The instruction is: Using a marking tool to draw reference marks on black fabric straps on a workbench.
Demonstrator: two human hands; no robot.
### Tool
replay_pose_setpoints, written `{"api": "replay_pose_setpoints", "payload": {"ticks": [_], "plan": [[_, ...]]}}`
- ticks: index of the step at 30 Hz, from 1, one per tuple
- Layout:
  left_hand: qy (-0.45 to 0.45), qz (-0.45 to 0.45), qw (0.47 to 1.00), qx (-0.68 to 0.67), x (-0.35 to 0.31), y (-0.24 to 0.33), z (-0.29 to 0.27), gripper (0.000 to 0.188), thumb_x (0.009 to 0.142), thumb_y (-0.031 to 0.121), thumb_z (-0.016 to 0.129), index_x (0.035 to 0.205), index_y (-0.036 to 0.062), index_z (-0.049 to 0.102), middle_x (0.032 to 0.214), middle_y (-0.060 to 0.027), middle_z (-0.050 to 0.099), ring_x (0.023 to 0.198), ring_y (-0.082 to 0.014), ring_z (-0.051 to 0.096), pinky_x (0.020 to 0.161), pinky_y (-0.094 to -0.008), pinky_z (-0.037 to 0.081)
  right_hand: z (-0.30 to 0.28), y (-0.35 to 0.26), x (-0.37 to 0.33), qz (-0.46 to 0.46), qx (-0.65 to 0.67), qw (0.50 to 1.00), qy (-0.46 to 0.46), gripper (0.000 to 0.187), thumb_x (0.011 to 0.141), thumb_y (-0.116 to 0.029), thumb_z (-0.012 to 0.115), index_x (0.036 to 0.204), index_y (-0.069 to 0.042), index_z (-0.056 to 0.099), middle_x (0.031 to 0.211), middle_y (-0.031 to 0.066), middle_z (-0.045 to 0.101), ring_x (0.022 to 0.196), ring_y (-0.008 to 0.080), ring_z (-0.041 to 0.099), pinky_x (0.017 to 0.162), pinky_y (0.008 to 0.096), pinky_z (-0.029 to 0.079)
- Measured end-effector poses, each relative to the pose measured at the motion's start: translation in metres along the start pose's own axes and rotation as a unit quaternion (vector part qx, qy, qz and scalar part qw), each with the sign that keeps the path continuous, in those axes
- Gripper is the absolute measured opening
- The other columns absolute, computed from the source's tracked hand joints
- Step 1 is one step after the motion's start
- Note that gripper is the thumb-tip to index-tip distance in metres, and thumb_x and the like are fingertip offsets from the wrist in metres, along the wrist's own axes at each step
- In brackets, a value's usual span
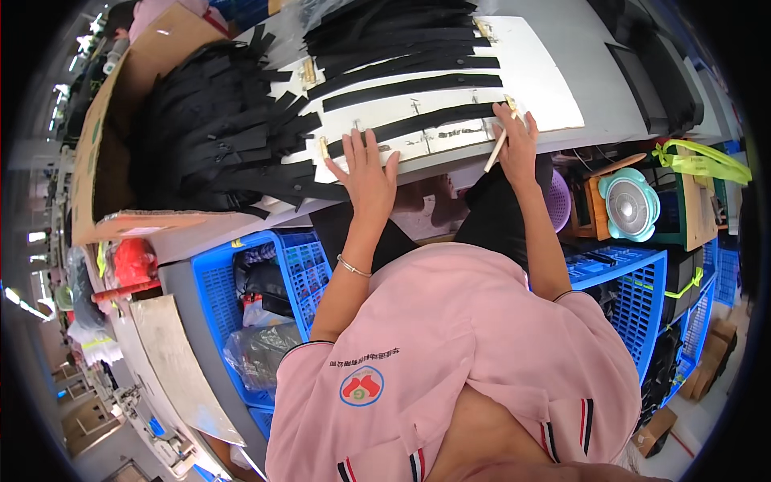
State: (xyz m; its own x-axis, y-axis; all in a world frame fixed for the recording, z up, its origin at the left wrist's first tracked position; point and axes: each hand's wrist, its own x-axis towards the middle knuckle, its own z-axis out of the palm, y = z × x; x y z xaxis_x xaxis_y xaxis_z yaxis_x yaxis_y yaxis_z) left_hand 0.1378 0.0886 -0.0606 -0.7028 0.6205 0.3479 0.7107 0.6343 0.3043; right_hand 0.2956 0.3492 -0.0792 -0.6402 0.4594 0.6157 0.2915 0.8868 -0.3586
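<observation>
A white board [554, 95] lies on the table with several black fabric strips [414, 87] laid across it in rows. My left hand [369, 173] rests with fingers spread at the left end of the nearest black strip [426, 122], its fingertips touching the board beside it. At that strip's right end is my right hand [518, 145], closed around a slim white stick [495, 151] that looks like a pencil or marker. The stick points down toward the table's near edge. Dark marks and lines show on the board between my hands.
At the left, a cardboard box [95, 165] on its side spills a heap of black strips [209, 128] toward the board. Blue plastic crates [210, 281] flank me. A teal fan [630, 205] stands at the right, below the table, near a black case [654, 88] on top.
</observation>
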Motion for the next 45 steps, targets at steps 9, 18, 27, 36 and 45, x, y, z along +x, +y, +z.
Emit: {"api": "replay_pose_setpoints", "payload": {"ticks": [9, 18, 27, 36, 45], "plan": [[0.006, -0.023, 1.0, -0.004, 0.001, -0.03, -0.008, 0.06, 0.103, 0.04, 0.057, 0.148, 0.0012, 0.048, 0.157, -0.0212, 0.042, 0.151, -0.0394, 0.031, 0.117, -0.0722, 0.006, -0.002, -0.002, 0.0, 0.003, 0.02, 1.0, -0.024, 0.039, 0.101, -0.012, 0.061, 0.14, -0.014, 0.059, 0.133, 0.0162, 0.066, 0.131, 0.0271, 0.059, 0.122, 0.0469, 0.025], [0.0, -0.025, 1.0, -0.013, 0.0, -0.033, -0.017, 0.06, 0.101, 0.036, 0.061, 0.148, 0.0022, 0.049, 0.157, -0.0198, 0.042, 0.152, -0.0387, 0.03, 0.118, -0.069, 0.01, -0.014, -0.042, 0.021, 0.05, 0.058, 0.996, -0.038, 0.035, 0.103, -0.013, 0.057, 0.138, -0.009, 0.059, 0.123, 0.0113, 0.071, 0.121, 0.0246, 0.064, 0.119, 0.044, 0.028], [-0.012, -0.06, 0.998, -0.03, 0.001, -0.027, -0.016, 0.065, 0.099, 0.035, 0.063, 0.149, -0.0023, 0.047, 0.157, -0.0194, 0.044, 0.151, -0.0361, 0.032, 0.12, -0.0652, 0.011, 0.056, -0.165, 0.073, 0.173, 0.466, 0.836, -0.233, 0.025, 0.103, -0.019, 0.06, 0.114, -0.001, 0.074, 0.099, 0.0043, 0.072, 0.077, 0.0066, 0.059, 0.066, 0.0222, 0.046], [-0.012, -0.062, 0.998, -0.027, 0.002, -0.028, -0.017, 0.067, 0.097, 0.037, 0.064, 0.149, -0.0018, 0.047, 0.157, -0.0188, 0.043, 0.151, -0.0361, 0.032, 0.12, -0.0649, 0.01, 0.098, -0.177, 0.066, 0.138, 0.442, 0.859, -0.218, 0.019, 0.1, -0.013, 0.064, 0.102, 0.004, 0.071, 0.082, 0.0092, 0.07, 0.069, 0.0118, 0.062, 0.062, 0.0269, 0.048], [-0.007, -0.06, 0.997, -0.042, 0.004, -0.026, -0.019, 0.066, 0.098, 0.037, 0.063, 0.148, -0.0026, 0.048, 0.157, -0.019, 0.044, 0.151, -0.0363, 0.032, 0.12, -0.0649, 0.009, 0.102, -0.179, 0.066, 0.065, 0.405, 0.896, -0.17, 0.017, 0.099, -0.012, 0.065, 0.102, 0.004, 0.071, 0.088, 0.0115, 0.072, 0.074, 0.0146, 0.066, 0.066, 0.0275, 0.051]]}}
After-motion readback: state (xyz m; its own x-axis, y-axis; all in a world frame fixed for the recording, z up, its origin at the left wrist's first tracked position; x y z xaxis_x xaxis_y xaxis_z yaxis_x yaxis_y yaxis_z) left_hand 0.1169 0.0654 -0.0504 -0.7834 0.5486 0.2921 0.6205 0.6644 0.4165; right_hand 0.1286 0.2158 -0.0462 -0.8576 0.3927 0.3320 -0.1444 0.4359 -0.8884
